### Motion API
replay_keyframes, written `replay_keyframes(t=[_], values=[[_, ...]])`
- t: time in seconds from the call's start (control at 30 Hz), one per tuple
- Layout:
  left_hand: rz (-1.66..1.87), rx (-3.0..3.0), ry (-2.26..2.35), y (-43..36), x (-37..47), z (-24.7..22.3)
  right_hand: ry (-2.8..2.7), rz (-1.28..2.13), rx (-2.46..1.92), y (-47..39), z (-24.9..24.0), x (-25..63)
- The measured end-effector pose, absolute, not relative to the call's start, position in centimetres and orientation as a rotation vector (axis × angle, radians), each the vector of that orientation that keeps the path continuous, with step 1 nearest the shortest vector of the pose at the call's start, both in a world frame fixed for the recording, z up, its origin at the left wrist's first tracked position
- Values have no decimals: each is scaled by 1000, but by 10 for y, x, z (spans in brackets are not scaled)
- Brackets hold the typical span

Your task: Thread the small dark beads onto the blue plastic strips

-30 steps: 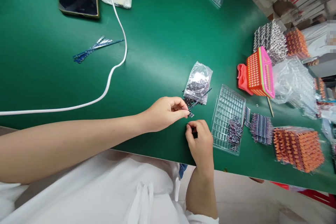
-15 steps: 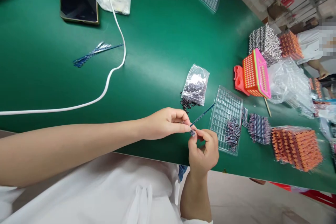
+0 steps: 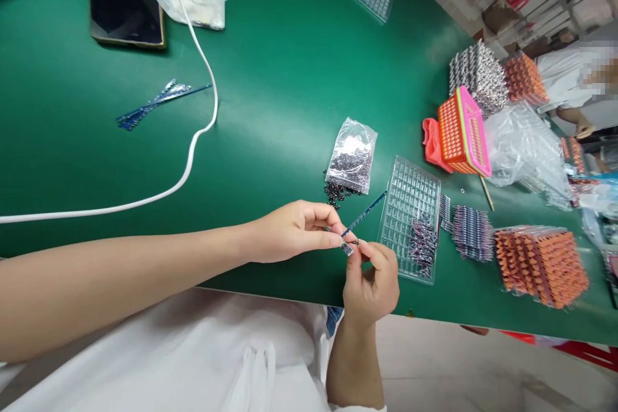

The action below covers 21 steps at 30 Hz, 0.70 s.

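We hold a thin blue strip (image 3: 364,214) above the green table (image 3: 270,109), near its front edge.
Our left hand (image 3: 292,232) pinches it between thumb and forefinger; our right hand (image 3: 373,282) has thumb and forefinger close together by its lower end, though we cannot tell whether they grip anything. Beyond lie dark beads (image 3: 335,194) beside a clear bag (image 3: 351,158).

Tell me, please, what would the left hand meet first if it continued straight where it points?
Probably the right hand, just ahead of the left hand; whether they touch is unclear.
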State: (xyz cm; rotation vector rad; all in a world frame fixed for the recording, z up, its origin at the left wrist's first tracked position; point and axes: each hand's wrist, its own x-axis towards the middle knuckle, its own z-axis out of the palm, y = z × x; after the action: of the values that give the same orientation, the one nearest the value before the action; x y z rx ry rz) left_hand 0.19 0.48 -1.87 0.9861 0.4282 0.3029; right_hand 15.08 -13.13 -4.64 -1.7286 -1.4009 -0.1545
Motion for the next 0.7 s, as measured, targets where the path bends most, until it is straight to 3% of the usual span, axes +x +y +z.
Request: replay_keyframes(t=[0.7], values=[[302,989,390,6,1,-19,-1492,-277,-1634,-128,-46,153]])
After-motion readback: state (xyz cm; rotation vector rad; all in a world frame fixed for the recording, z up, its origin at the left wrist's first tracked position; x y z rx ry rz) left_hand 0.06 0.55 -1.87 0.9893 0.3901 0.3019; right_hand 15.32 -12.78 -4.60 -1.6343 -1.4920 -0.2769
